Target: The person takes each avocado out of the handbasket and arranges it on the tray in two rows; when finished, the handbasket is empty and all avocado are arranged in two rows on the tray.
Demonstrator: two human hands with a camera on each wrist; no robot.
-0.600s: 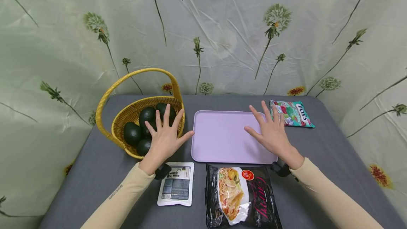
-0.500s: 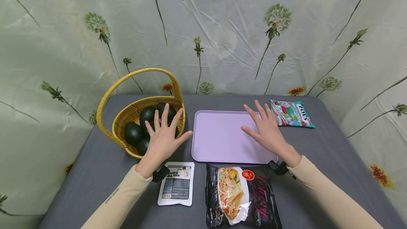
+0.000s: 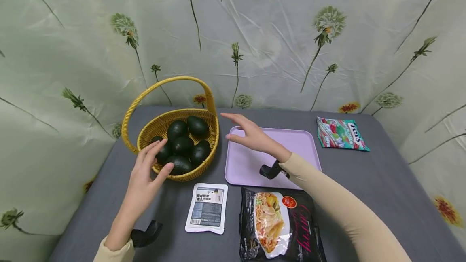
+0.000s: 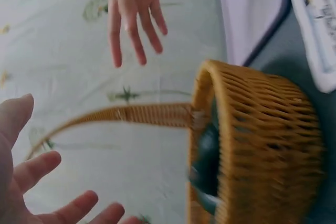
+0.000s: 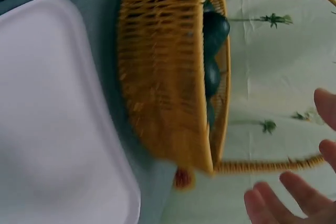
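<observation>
A yellow wicker basket (image 3: 189, 176) with a tall arched handle (image 3: 128, 120) stands at the back left, holding several dark green avocados (image 3: 183, 146). My left hand (image 3: 142, 183) hovers at the basket's near left side, fingers spread and bent a little, gripping nothing. To the basket's right, my right hand (image 3: 253, 134) is held above the lilac tray (image 3: 291, 142), its fingers pointing left toward the basket and holding nothing. In the left wrist view the basket's woven wall (image 4: 273, 145) appears beside the spread fingers. The right wrist view shows the same wall (image 5: 163, 72) apart from the fingertips.
A white and grey pouch (image 3: 207, 208) lies in front of the basket. Right of it is a black noodle packet (image 3: 280, 225). A teal candy bag (image 3: 341, 134) rests at the back right. Behind the grey table (image 3: 367, 197) hangs a flower-print curtain (image 3: 276, 51).
My left hand has moved left and nearer, off from over the avocados, uncovering them. The right hand has swung left across the tray toward the basket. The head view has shifted slightly left.
</observation>
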